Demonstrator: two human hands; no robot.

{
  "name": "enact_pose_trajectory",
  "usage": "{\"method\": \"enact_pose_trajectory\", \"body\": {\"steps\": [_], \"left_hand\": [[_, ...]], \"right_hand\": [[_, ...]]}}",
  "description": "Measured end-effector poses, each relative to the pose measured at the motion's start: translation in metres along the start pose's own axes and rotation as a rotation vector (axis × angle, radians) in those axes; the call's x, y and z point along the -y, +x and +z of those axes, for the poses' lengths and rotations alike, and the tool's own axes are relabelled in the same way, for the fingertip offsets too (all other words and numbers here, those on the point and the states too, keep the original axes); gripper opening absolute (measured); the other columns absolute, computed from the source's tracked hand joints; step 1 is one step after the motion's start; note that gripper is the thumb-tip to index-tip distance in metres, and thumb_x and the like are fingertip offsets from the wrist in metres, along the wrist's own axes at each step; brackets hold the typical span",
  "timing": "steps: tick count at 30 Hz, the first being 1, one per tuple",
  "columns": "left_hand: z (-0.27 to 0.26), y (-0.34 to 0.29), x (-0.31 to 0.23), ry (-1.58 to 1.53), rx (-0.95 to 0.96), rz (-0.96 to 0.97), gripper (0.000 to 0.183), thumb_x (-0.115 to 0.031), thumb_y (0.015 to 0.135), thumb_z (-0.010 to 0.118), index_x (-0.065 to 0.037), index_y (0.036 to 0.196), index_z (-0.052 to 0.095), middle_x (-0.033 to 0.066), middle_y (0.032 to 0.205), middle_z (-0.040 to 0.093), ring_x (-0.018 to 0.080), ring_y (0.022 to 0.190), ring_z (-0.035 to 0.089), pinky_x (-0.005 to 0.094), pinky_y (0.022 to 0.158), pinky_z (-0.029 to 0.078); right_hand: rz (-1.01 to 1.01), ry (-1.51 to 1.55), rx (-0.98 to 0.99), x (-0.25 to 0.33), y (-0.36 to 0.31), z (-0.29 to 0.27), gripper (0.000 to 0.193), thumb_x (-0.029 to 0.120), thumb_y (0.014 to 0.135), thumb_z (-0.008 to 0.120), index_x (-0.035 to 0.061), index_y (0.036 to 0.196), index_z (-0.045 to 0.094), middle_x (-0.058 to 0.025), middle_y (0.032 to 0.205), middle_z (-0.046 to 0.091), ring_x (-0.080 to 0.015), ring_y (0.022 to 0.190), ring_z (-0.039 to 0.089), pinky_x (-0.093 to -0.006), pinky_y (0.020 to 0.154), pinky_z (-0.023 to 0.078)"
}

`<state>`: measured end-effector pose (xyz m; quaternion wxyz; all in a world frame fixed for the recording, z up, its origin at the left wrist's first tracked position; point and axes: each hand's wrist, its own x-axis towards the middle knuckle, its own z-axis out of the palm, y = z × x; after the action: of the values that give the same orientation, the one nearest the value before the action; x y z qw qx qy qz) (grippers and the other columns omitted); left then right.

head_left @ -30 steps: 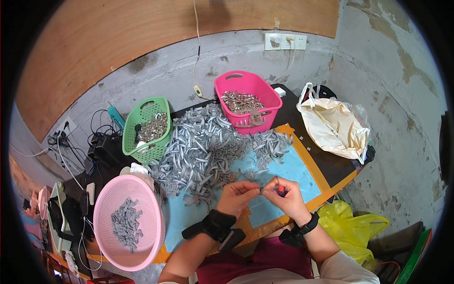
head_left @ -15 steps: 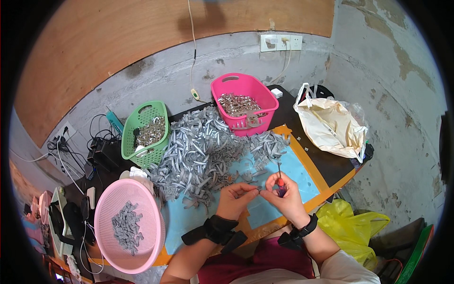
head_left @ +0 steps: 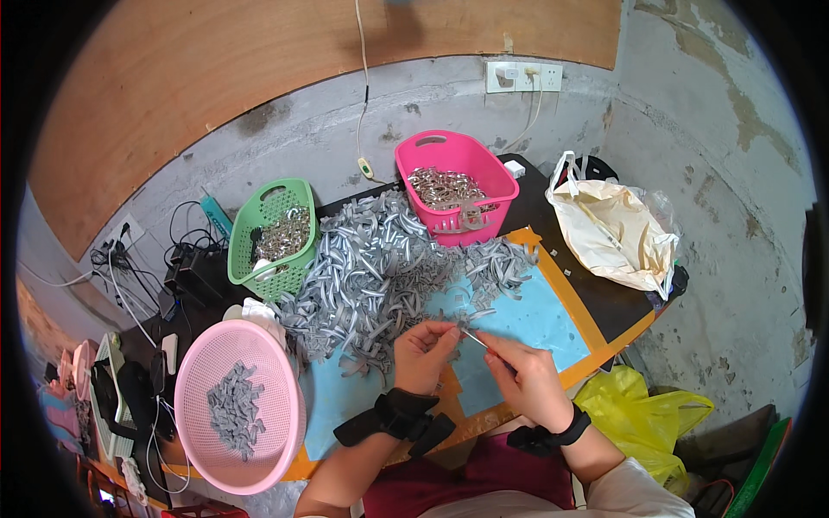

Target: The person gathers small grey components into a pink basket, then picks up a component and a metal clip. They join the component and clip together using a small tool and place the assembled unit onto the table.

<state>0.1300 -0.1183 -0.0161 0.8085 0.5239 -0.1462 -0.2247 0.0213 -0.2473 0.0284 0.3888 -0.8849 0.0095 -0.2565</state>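
Observation:
Pinched in the fingers of my left hand (head_left: 420,358) is a small grey piece (head_left: 460,327), mostly hidden by the fingertips. My right hand (head_left: 532,380) is closed round a screwdriver, whose thin metal shaft (head_left: 474,337) points left toward that piece; the handle is covered by my fingers. Whether the tip touches the piece, I cannot tell. Just beyond my hands, a large heap of grey and silvery curved parts (head_left: 363,268) spreads over the light blue table covering (head_left: 544,324).
A pale pink basket (head_left: 289,457) with grey pieces stands at left. Behind the heap are a green basket (head_left: 298,281) and a bright pink basket (head_left: 501,211), both holding shiny metal parts. A cream bag (head_left: 609,242) lies at right; a yellow bag (head_left: 635,414) hangs below the table edge.
My right hand has turned the screwdriver over: its shaft pointed up and away, and now lies toward my left fingers. Its red handle has gone from sight. My left hand still pinches.

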Motion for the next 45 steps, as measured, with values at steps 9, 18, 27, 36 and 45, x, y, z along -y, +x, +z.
{"method": "enact_pose_trajectory", "body": {"steps": [9, 18, 27, 36, 45], "left_hand": [[-0.004, 0.004, 0.009, -0.062, 0.01, 0.067, 0.01, -0.004, 0.083, 0.062, 0.003, 0.09, 0.061, 0.0053, 0.084, 0.064, 0.0054, 0.072, 0.057, 0.0176, 0.065, 0.044], [0.005, -0.003, 0.01, 0.157, -0.043, 0.214, 0.008, -0.001, 0.08, 0.064, 0.003, 0.087, 0.062, 0.0034, 0.082, 0.063, 0.0025, 0.067, 0.053, 0.0168, 0.059, 0.042], [0.002, 0.002, 0.009, 0.091, -0.098, 0.217, 0.009, -0.003, 0.083, 0.061, 0.003, 0.09, 0.059, 0.0056, 0.084, 0.064, 0.0036, 0.068, 0.054, 0.0179, 0.061, 0.044], [0.002, 0.0, -0.001, 0.225, 0.045, 0.151, 0.008, -0.003, 0.084, 0.059, 0.002, 0.089, 0.057, 0.0084, 0.087, 0.064, 0.0111, 0.08, 0.061, 0.0212, 0.069, 0.046], [0.008, -0.007, -0.009, 0.397, 0.204, 0.091, 0.005, 0.001, 0.08, 0.062, 0.003, 0.084, 0.06, 0.0085, 0.081, 0.065, 0.0109, 0.076, 0.063, 0.0201, 0.067, 0.048]], "right_hand": [[-0.028, -0.096, 0.035, -0.002, -0.004, 0.002, 0.038, 0.004, 0.079, 0.055, 0.0089, 0.117, 0.056, -0.012, 0.061, 0.054, -0.031, 0.052, 0.055, -0.0385, 0.047, 0.044], [-0.056, -0.38, -0.011, -0.002, -0.01, 0.014, 0.043, 0.003, 0.077, 0.055, 0.0083, 0.119, 0.054, -0.0077, 0.062, 0.05, -0.0279, 0.047, 0.055, -0.0367, 0.042, 0.046], [-0.061, -0.397, 0.024, 0.003, -0.011, 0.015, 0.045, 0.004, 0.077, 0.056, 0.0076, 0.122, 0.052, -0.0075, 0.064, 0.05, -0.0276, 0.046, 0.054, -0.0367, 0.042, 0.045], [-0.001, 0.119, -0.189, -0.007, 0.006, 0.001, 0.026, -0.003, 0.075, 0.063, 0.0037, 0.1, 0.056, -0.0036, 0.074, 0.058, -0.0083, 0.054, 0.048, -0.0206, 0.051, 0.038], [0.08, 0.399, -0.132, -0.012, 0.006, 0.002, 0.033, -0.008, 0.076, 0.062, 0.0026, 0.105, 0.051, -0.0004, 0.086, 0.061, 0.0003, 0.067, 0.048, -0.0154, 0.058, 0.038]]}}
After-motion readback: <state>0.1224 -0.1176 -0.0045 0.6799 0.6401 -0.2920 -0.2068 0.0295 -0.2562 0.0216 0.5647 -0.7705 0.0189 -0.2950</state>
